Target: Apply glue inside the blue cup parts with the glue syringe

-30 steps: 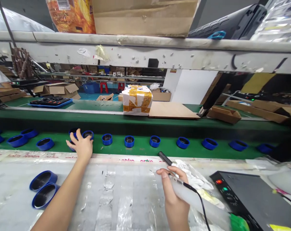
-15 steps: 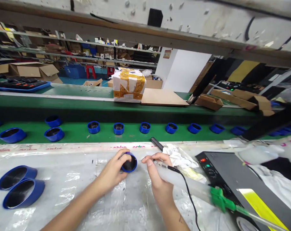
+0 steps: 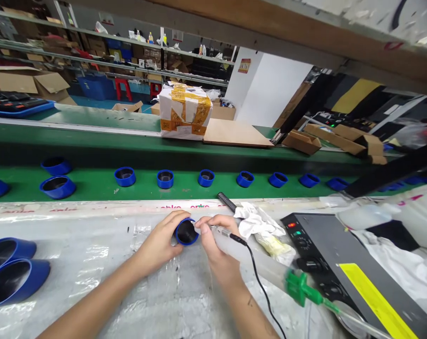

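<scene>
My left hand (image 3: 163, 238) is closed around the left side of a blue ring-shaped cup (image 3: 187, 232) with a dark inside, tilted so its mouth faces me. In my right hand (image 3: 218, 247) is a translucent dispensing syringe (image 3: 255, 258) with a green cap (image 3: 296, 285) and an air hose at its rear end. A small switch with a black cable (image 3: 255, 268) lies along the barrel under my fingers. The syringe tip is at the right rim of the cup; my fingers partly hide it, and I cannot tell if it touches.
A grey dispenser box (image 3: 361, 273) with lit displays stands at the right, beside a crumpled white cloth (image 3: 257, 221). Two larger blue rings (image 3: 19, 278) lie at the left. Several blue cups (image 3: 165, 179) line the green conveyor (image 3: 146, 188). A taped box (image 3: 185, 113) sits on the ledge behind.
My right hand has moved left, bringing the syringe tip to the cup's rim. My left hand still holds the cup. The whole view has shifted slightly.
</scene>
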A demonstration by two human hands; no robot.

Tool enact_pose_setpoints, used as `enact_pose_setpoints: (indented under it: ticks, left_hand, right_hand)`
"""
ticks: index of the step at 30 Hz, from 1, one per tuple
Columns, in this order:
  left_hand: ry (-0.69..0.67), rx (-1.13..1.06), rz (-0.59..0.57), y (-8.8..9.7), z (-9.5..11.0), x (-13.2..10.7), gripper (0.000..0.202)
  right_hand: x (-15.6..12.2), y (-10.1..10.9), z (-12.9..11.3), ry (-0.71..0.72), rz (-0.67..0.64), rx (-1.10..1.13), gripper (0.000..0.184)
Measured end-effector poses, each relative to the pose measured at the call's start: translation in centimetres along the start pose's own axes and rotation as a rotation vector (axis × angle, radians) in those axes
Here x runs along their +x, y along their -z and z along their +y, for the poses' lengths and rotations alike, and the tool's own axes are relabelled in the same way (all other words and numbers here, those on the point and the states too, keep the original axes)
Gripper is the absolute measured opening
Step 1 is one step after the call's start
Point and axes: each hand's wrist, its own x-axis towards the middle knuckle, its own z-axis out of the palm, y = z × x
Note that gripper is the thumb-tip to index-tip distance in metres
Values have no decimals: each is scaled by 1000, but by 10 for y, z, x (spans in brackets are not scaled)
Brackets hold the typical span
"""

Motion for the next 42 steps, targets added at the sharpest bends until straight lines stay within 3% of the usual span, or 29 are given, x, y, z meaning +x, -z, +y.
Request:
enact_pose_setpoints:
  ticks: [21, 42]
  left_hand:
    - [10, 26, -7, 2, 0, 0, 72]
    - [0, 44, -9, 1, 3, 0, 73]
  right_hand:
    - [0, 9, -12, -15, 48, -90, 11]
    - [-11, 23, 4, -59, 23, -222, 8]
